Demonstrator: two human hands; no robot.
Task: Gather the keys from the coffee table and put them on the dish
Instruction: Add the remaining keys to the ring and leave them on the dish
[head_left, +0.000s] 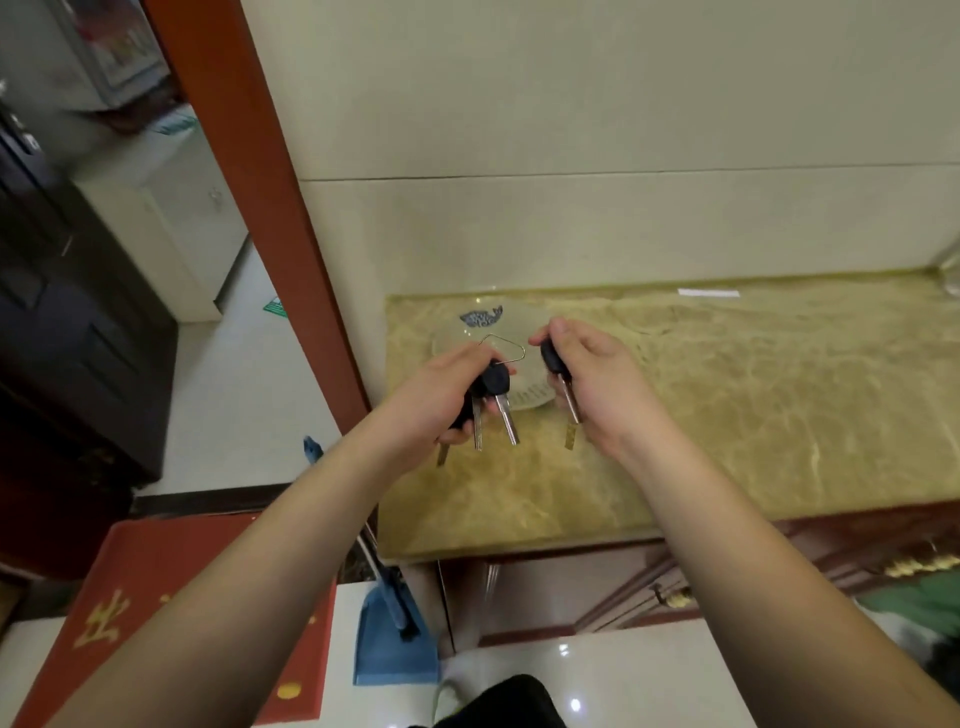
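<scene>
My left hand (447, 395) grips a bunch of keys (493, 402) with black heads on a thin triangular wire ring, their silver blades hanging down. My right hand (587, 384) holds a single key (563, 389) with a black head and a brass-tipped blade, pinched at the head. Both hands hover just above the near rim of a clear glass dish (524, 325) with a blue fish mark at its far edge. The dish rests on the left end of a yellow marble counter (727, 395).
A red-brown door frame (270, 208) stands left of the counter. A blue dustpan with a broom (395, 639) leans below the counter's left corner, beside a red doormat (156, 597). A glass object (948, 270) sits at the far right.
</scene>
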